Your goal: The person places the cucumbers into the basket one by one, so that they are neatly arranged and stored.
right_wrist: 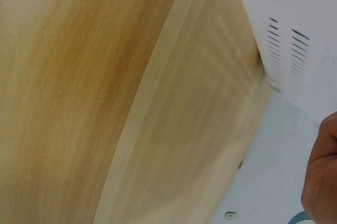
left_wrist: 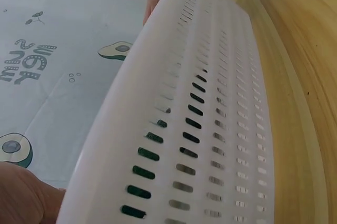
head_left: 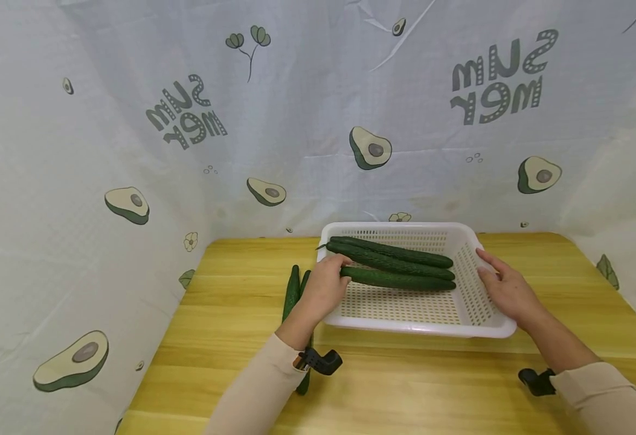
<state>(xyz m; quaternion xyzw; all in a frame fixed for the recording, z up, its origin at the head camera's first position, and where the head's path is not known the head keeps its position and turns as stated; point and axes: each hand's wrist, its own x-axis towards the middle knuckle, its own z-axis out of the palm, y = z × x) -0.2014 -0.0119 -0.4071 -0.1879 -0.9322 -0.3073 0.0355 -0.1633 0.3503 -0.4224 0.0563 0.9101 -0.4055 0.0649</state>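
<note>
A white plastic basket [head_left: 404, 326] with slotted walls sits toward the back of the table, with three long dark green cucumbers [head_left: 394, 258] lying side by side in it. Over the basket's left rim reaches my left hand [head_left: 325, 284], its thumb and fingers pinching the left end of the nearest cucumber [head_left: 404, 280]. My right hand [head_left: 508, 293] holds the basket's right rim. In the left wrist view the basket wall [left_wrist: 158, 103] fills the middle, with cucumber green showing through its slots. Part of the right hand [right_wrist: 321, 171] shows beside the basket in the right wrist view.
Two more cucumbers [head_left: 292, 293] lie on the wooden table [head_left: 231, 314] left of the basket, partly hidden under my left forearm. A pale curtain [head_left: 307, 121] printed with avocados hangs behind the table and along its sides.
</note>
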